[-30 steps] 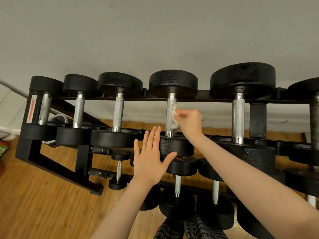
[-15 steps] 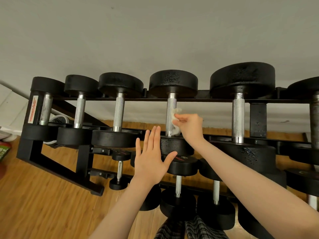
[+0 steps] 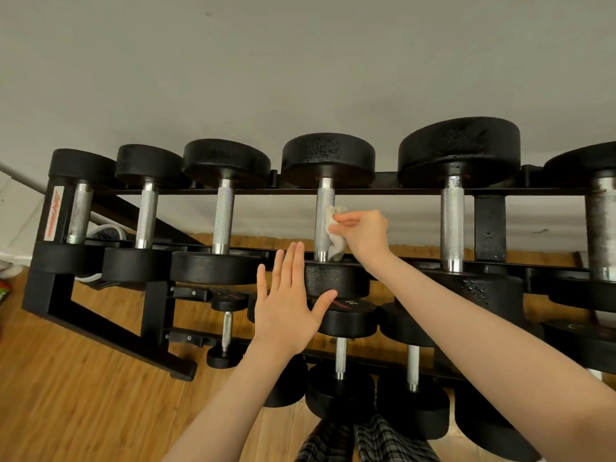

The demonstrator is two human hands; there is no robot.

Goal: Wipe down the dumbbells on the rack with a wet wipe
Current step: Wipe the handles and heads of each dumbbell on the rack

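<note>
On the black rack (image 3: pixel 156 308), the fourth dumbbell (image 3: pixel 328 161) of the top row is mid-wipe: the left hand (image 3: pixel 286 311) hovers flat (fingers straight), the right hand (image 3: pixel 365 233) pinches the wet wipe (image 3: pixel 335 238) against its knurled handle (image 3: pixel 322 208), which probably needs turning next.

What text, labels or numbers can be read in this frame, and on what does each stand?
Red slanted script on the white sticker on the rack's left upright: blurred, unreadable.
Red logo with pale digits on the lower-shelf dumbbell head: possibly "35", not certain.
Faint greenish mark on the dumbbell head at far right: unreadable.
Nothing else carries legible text.
</note>
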